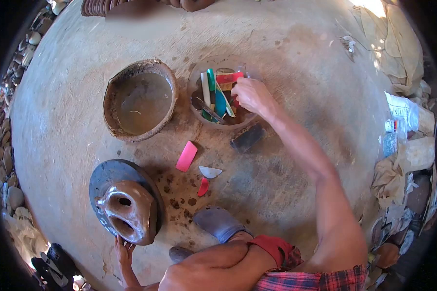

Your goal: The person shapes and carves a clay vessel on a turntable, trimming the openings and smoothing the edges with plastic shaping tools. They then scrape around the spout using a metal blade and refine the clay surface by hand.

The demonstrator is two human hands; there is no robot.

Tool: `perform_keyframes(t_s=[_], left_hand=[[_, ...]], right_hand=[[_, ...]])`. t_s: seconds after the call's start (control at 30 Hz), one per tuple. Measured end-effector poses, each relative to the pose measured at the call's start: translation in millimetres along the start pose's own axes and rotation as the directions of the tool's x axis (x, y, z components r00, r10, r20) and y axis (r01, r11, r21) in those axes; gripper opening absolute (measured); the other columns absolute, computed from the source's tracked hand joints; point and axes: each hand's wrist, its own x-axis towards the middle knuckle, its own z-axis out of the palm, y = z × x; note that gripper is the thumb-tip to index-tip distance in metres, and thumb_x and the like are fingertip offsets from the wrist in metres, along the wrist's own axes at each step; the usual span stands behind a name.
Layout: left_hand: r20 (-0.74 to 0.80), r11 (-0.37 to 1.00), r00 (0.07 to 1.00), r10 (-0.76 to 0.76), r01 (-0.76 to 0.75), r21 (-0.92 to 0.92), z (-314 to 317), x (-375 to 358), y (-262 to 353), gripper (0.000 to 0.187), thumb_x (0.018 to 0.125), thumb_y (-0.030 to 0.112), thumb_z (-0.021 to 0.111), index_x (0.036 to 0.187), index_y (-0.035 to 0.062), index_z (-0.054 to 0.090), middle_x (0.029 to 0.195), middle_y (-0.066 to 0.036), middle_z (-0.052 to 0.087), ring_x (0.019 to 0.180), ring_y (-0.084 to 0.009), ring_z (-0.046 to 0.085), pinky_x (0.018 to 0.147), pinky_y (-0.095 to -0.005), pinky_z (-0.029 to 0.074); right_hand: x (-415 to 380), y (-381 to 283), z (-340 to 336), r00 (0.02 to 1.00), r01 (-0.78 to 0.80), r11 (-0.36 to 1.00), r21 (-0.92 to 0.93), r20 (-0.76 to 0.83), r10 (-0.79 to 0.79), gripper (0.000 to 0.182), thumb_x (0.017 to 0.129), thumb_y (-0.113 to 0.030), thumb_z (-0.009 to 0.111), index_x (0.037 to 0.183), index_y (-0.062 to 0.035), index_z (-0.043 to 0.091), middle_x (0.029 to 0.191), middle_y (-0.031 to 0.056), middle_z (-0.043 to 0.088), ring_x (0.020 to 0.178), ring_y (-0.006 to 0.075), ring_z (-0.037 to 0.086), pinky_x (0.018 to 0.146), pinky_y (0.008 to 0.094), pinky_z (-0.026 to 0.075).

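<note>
A brown wet clay piece with two round hollows point(131, 206) sits on a dark round turntable point(104, 177) at lower left. My left hand point(124, 248) is at the near edge of them, its fingers apart and touching the underside or rim. My right hand point(252, 96) reaches into a clear plastic tub point(195, 72), fingers pinched together; what they hold, if anything, is hidden. In the tub lie a red flat piece point(228, 77) beside my fingers, a teal strip point(220, 103), a pale stick point(205, 87) and several other thin tools.
A clay-crusted basin of murky water point(169, 77) stands left of the tub. On the floor lie a dark block point(248, 138), a pink rectangle point(186, 156), a white half-disc point(210, 171) and a red scrap point(203, 186). My shod foot point(218, 223) is close by.
</note>
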Motion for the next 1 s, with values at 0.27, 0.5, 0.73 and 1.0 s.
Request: perform_keyframes(t_s=[0.27, 0.5, 0.73, 1.0], left_hand=[[-0.049, 0.997, 0.998, -0.042, 0.045, 0.06, 19, -27, -22, 0.06, 0.111, 0.05, 0.049, 0.16, 0.0166, 0.037, 0.156, -0.02, 0.051, 0.125, -0.0374, 0.066, 0.091, -0.051, 0.061], [0.022, 0.995, 0.995, -0.094, 0.095, -0.037, 30, -40, -26, 0.057, 0.109, 0.049, 0.056, 0.146, 0.0064, 0.048, 0.144, -0.016, 0.061, 0.118, -0.0359, 0.07, 0.088, -0.0496, 0.062], [0.037, 0.994, 0.994, -0.102, 0.103, -0.02, 33, -44, -25, 0.056, 0.109, 0.048, 0.057, 0.144, 0.0052, 0.049, 0.141, -0.015, 0.063, 0.116, -0.0359, 0.071, 0.084, -0.0476, 0.064], [0.044, 0.996, 0.995, -0.088, 0.088, 0.004, 31, -43, -22, 0.052, 0.109, 0.048, 0.057, 0.139, 0.0057, 0.052, 0.13, -0.013, 0.068, 0.111, -0.0318, 0.074, 0.078, -0.0434, 0.065]], right_hand=[[29, 6, 30, 0.914, 0.112, 0.971, -0.213, 0.405, -0.017, 0.015, 0.083, -0.007, 0.063, 0.084, 0.0001, 0.077, 0.092, 0.0216, 0.076, 0.086, 0.0406, 0.076, 0.071, 0.0518, 0.062], [27, 7, 35, 0.943, 0.263, 0.934, -0.241, 0.268, -0.197, 0.016, 0.081, -0.009, 0.064, 0.08, -0.0003, 0.078, 0.083, 0.0217, 0.075, 0.08, 0.0402, 0.076, 0.068, 0.0498, 0.062], [31, 3, 11, 0.918, 0.267, 0.913, -0.309, 0.368, -0.145, 0.015, 0.079, -0.005, 0.066, 0.085, -0.0014, 0.079, 0.097, 0.0212, 0.077, 0.089, 0.0358, 0.077, 0.072, 0.0492, 0.062], [34, 3, -30, 0.986, 0.047, 0.911, -0.411, 0.166, 0.024, 0.014, 0.08, -0.006, 0.074, 0.092, -0.0003, 0.079, 0.107, 0.0186, 0.073, 0.102, 0.0366, 0.073, 0.08, 0.0484, 0.061]])
